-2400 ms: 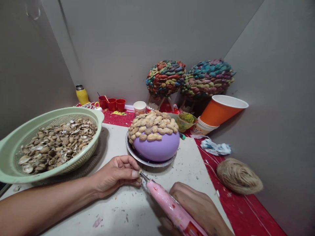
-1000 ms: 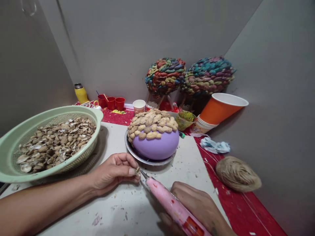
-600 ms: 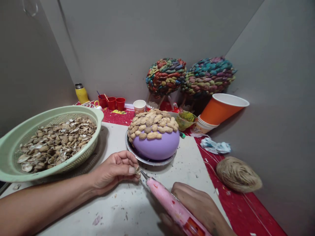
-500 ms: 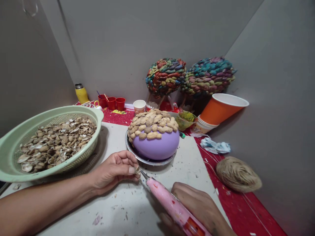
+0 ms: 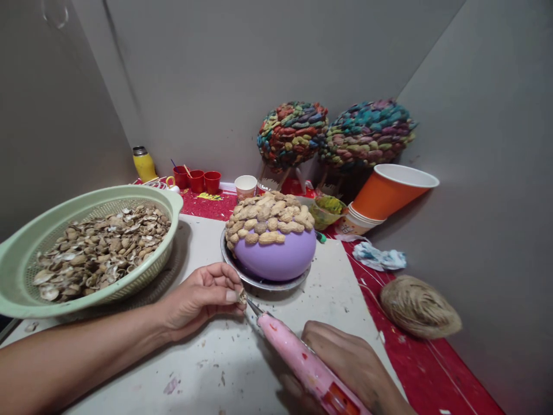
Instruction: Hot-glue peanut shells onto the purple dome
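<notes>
1) Shell [image 5: 242,297] pinched in left hand [image 5: 196,302], right by the nozzle [image 5: 254,308] — a slip could burn those fingertips [image 5: 231,296]
2) Glue gun [image 5: 291,351] gripped in right hand [image 5: 341,351] — a jerk might knock the shell loose
3) Balloon [image 5: 276,258] sits in metal dish [image 5: 268,285] beyond; hot nozzle contact might pop it

- Yellow bottle [image 5: 145,166] — upright, back left
- Three red cups [image 5: 197,183], in a row, sticks [image 5: 188,172] poking out
- Paper cup [image 5: 246,187], upright
- Two multicoloured balls [image 5: 292,135] — side by side, back
- Orange cup [image 5: 380,196], tilted, at cup stack [image 5: 358,223]
- Bowl [image 5: 320,220], yellow-green stuff [image 5: 330,204] inside
- Rag [image 5: 380,257], crumpled, blue-white
- Twine bundle [image 5: 420,306] on red cloth [image 5: 453,372]
</notes>
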`<state>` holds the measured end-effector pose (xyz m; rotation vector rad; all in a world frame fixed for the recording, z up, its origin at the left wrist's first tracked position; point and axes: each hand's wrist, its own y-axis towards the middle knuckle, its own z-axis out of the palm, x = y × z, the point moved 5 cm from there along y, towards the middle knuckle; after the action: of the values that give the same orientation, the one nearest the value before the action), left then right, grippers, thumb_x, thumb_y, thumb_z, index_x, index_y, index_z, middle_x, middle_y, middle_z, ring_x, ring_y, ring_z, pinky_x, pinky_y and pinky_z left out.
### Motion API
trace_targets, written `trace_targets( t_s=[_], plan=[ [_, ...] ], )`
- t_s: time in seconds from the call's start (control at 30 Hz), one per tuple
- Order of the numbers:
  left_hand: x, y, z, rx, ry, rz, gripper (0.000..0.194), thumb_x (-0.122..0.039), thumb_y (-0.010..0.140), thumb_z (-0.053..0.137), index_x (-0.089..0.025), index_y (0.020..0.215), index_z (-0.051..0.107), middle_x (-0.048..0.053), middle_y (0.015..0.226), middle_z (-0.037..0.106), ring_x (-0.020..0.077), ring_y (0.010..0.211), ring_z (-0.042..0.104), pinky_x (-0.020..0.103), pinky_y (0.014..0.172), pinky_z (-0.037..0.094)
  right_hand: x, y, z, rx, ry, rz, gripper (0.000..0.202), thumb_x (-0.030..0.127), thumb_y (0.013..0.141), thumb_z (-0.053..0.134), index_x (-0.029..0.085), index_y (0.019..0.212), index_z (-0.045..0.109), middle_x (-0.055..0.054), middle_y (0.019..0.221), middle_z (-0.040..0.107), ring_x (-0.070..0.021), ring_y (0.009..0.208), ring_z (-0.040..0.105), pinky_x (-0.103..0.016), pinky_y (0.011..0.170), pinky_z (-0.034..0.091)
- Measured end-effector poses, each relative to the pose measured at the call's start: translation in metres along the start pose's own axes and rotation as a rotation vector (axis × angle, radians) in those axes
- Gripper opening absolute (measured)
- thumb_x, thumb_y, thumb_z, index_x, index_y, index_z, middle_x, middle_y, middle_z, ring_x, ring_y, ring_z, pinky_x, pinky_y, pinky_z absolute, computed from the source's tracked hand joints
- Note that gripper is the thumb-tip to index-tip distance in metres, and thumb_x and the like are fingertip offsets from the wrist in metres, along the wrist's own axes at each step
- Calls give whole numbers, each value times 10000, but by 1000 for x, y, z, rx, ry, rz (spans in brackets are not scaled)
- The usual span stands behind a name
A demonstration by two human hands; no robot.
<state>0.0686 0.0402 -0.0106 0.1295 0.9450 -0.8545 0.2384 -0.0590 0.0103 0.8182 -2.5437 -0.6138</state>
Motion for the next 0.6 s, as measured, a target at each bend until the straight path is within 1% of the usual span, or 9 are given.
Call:
trace_targets(
  t_s=[0.07, 0.1, 0.2, 0.27, 0.37, 0.47, 0.53, 0.6],
  plan=[
    [0, 0, -1, -3, 0, 0, 244, -133, 654, 811, -130, 834, 646, 6, 752, 657, 118, 666, 644, 273, 715, 539, 1, 0, 0, -6, -9, -25, 359, 363, 945, 490, 213, 623, 436, 46, 536, 446, -88, 429, 428, -239, 428, 292],
    [0, 0, -1, -5, 1, 1, 240, -132, 657, 810, -130, 832, 646, 6, 753, 657, 113, 661, 637, 266, 707, 537, 1, 0, 0, -21, -21, -15, 378, 376, 952, 473, 213, 613, 436, 45, 530, 447, -86, 420, 426, -240, 421, 289],
    [1, 1, -2, -16, 3, 6, 236, -125, 656, 809, -129, 824, 643, 8, 747, 656, 96, 632, 613, 234, 653, 526, 2, 3, 0, -58, -84, 32, 455, 392, 990, 367, 217, 576, 438, 35, 501, 440, -95, 398, 418, -264, 412, 277],
    [1, 1, -2, -18, -4, 7, 239, -117, 655, 809, -126, 828, 645, 9, 744, 655, 90, 622, 604, 220, 630, 521, 5, 6, 0, -55, -130, 11, 486, 386, 999, 326, 219, 556, 437, 32, 483, 433, -97, 383, 413, -264, 399, 273],
    [1, 1, -1, -8, -17, 5, 237, -113, 661, 805, -124, 837, 647, 6, 742, 652, 88, 625, 604, 223, 641, 528, 5, 10, -3, -57, -160, -20, 480, 369, 996, 342, 222, 545, 419, 39, 467, 420, -87, 366, 405, -244, 382, 275],
    [1, 0, -1, 0, -23, 0, 227, -114, 672, 799, -128, 836, 642, 4, 743, 651, 90, 635, 609, 233, 664, 533, 7, 10, -3, -29, -123, -78, 426, 351, 978, 409, 215, 574, 424, 51, 481, 419, -73, 373, 408, -219, 389, 280],
    [1, 0, -1, 1, -24, 1, 225, -112, 678, 794, -130, 840, 639, 5, 747, 651, 92, 641, 612, 238, 673, 533, 6, 9, -3, -40, -132, -48, 445, 381, 985, 395, 220, 570, 405, 49, 480, 417, -77, 373, 406, -227, 388, 275],
    [1, 0, -2, 2, -23, 1, 226, -111, 681, 791, -131, 846, 637, 6, 751, 651, 96, 645, 617, 244, 681, 533, 4, 8, -4, -69, -158, 24, 481, 394, 1005, 342, 229, 555, 378, 40, 468, 421, -88, 366, 406, -243, 390, 271]
  ],
)
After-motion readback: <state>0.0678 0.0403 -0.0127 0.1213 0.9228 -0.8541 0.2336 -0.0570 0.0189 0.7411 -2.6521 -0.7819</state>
